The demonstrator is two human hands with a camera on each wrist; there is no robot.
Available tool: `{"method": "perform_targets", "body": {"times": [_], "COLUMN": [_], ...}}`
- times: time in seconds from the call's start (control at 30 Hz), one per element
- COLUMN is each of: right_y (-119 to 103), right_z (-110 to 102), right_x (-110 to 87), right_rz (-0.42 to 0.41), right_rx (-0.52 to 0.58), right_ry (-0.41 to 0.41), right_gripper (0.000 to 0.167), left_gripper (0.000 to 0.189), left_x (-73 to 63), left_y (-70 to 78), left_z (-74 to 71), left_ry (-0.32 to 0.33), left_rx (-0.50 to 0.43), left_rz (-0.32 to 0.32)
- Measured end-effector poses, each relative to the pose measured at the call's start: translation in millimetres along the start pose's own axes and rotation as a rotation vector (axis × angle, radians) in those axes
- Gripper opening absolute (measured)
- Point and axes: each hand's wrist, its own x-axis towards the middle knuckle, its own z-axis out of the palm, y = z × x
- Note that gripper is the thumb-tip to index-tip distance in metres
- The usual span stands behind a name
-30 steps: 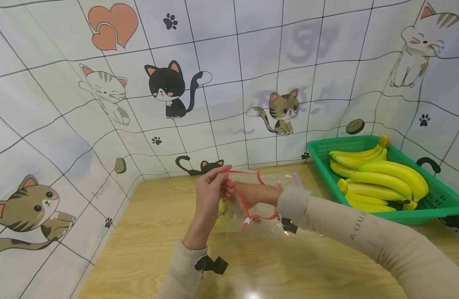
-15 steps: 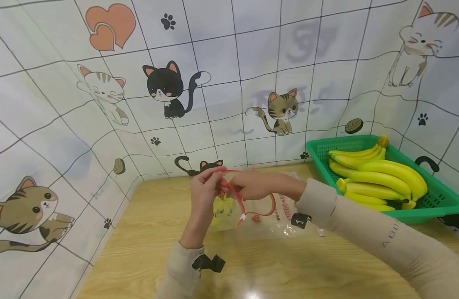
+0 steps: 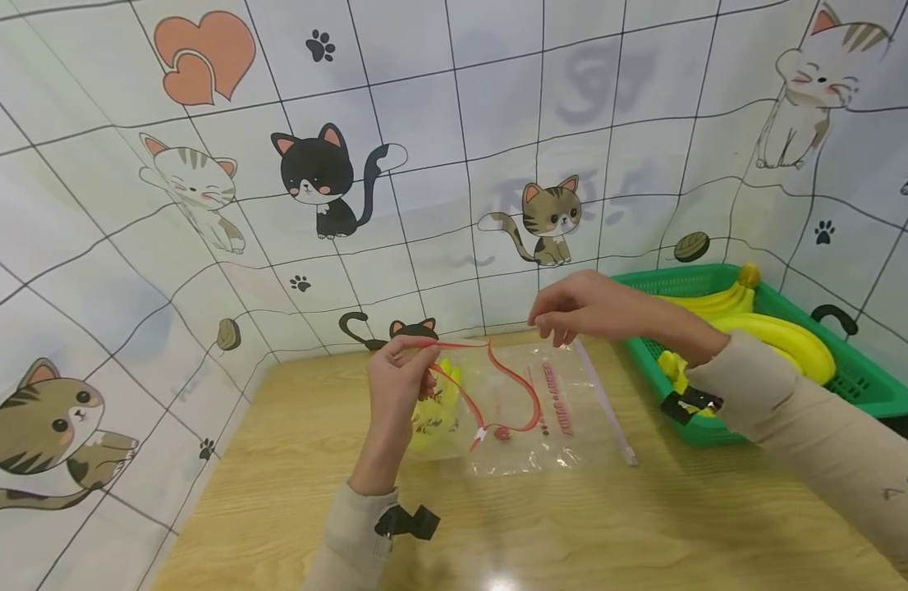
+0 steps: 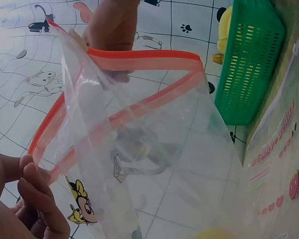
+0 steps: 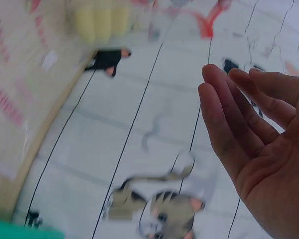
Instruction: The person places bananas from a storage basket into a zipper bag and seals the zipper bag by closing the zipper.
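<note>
My left hand pinches the red-edged rim of a clear zip bag. That bag's mouth gapes toward the right, with a white slider at its near corner. Yellow bananas show through the plastic, at its left side in the head view. Cartoon figures are printed on it. My right hand hovers in the air between the bag and the basket, its fingers loosely bent around nothing. Green and perforated, the basket holds several bananas, partly hidden by my right forearm.
A second clear bag with a lilac zip edge and pink lettering lies flat on the wooden table, beside and under the first. Behind the table rises a wall sheet printed with cats and grid lines.
My right hand has come out of the red-edged bag's mouth and swung right and up toward the basket. My left hand still pinches the rim.
</note>
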Motion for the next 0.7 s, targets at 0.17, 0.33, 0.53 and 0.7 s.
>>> {"method": "perform_targets", "body": {"times": [0.17, 0.33, 0.53, 0.7], "right_y": [31, 67, 110, 140], "right_z": [-28, -49, -67, -81], "right_x": [-25.7, -56.3, -89.5, -114.5], "right_rz": [0.145, 0.216, 0.306, 0.385], "right_rx": [-0.027, -0.165, -0.366, -0.513], "right_ry": [0.092, 0.143, 0.146, 0.125], "right_gripper": [0.022, 0.022, 0.021, 0.029], "left_gripper": [0.015, 0.016, 0.015, 0.014], "left_x": [-0.3, 0.6, 1.9, 1.2], "left_y": [0.1, -2.1, -2.8, -1.5], "left_z": [-2.0, -2.9, -2.1, -1.6], "left_ry": [0.011, 0.020, 0.023, 0.017], "left_rx": [-0.003, -0.008, 0.003, 0.001], "left_rz": [0.002, 0.001, 0.004, 0.008]}}
